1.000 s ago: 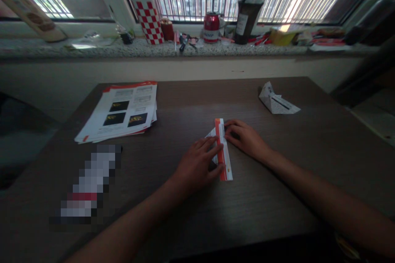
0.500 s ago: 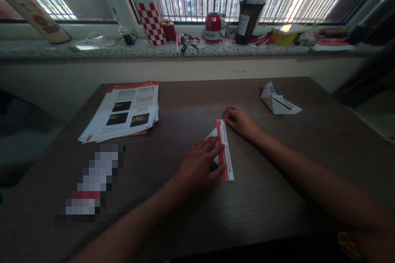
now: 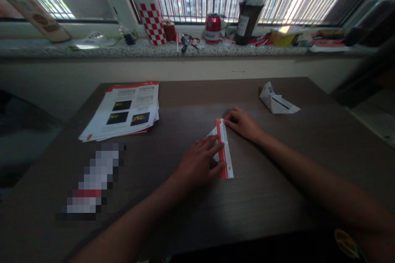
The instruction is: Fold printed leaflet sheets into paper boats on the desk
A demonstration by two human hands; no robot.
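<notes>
A folded sheet of paper lies on the table, with an orange-red stripe along a white strip and a pointed flap out to its left. My left hand rests on its left side, fingers spread and lying flat over the stripe. At the paper's far right corner is my right hand, its fingers curled in and the thumb and fingertips closed on the edge. The tips partly hide that corner.
A stack of printed sheets lies at the table's back left. In front of it is a pixelated phone-shaped object. A folded paper piece stands at back right. Beyond, a windowsill carries a red can, a checkered bottle and clutter.
My right hand has slid away from me along the paper's right edge, from its upper part to the far corner. My left hand stays spread on the paper.
</notes>
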